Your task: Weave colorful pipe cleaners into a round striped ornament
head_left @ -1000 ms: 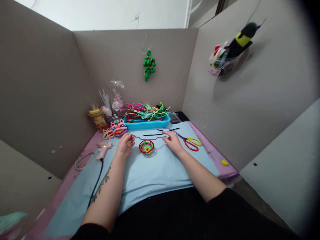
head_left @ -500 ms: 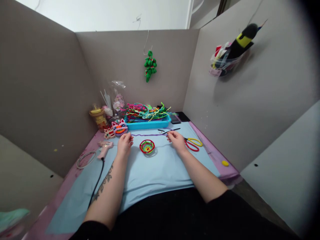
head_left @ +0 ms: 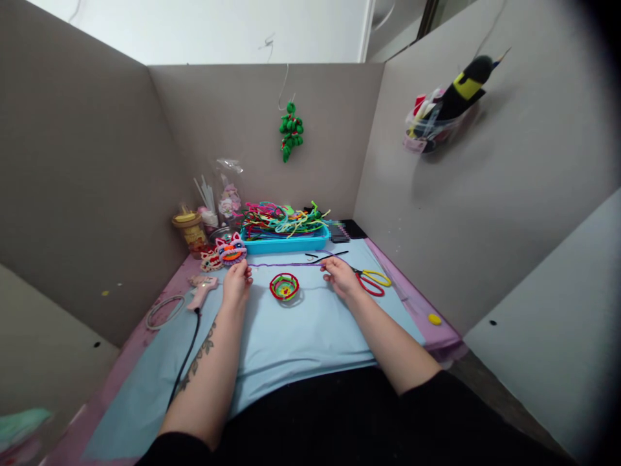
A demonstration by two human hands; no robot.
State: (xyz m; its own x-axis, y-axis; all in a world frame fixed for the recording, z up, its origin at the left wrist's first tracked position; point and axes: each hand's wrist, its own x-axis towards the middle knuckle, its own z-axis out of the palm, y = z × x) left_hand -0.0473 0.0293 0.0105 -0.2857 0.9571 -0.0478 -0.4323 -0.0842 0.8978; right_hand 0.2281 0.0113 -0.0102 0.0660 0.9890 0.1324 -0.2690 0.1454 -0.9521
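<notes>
A purple pipe cleaner (head_left: 284, 265) stretches nearly straight between my two hands. My left hand (head_left: 237, 279) pinches one end, close to a purple-and-pink animal-face craft piece (head_left: 231, 251). My right hand (head_left: 338, 274) pinches it towards the other side, and a loose length runs on past the fingers. Below the strand, a small round bowl-shaped piece (head_left: 284, 287) in red, green and yellow rests on the blue cloth (head_left: 301, 336). Beside my right hand lie scissors (head_left: 372, 282) with one red and one yellow handle.
A blue tray (head_left: 286, 245) heaped with colourful pipe cleaners (head_left: 286, 220) stands at the back. On the left are a pink glue gun (head_left: 201, 292) with a black cable, and a lidded cup (head_left: 189, 232). Dark pieces (head_left: 332, 256) lie behind my right hand; partition walls enclose the table.
The camera view has shifted slightly. Both hands still hold the purple pipe cleaner, which looks a little straighter; otherwise little differs.
</notes>
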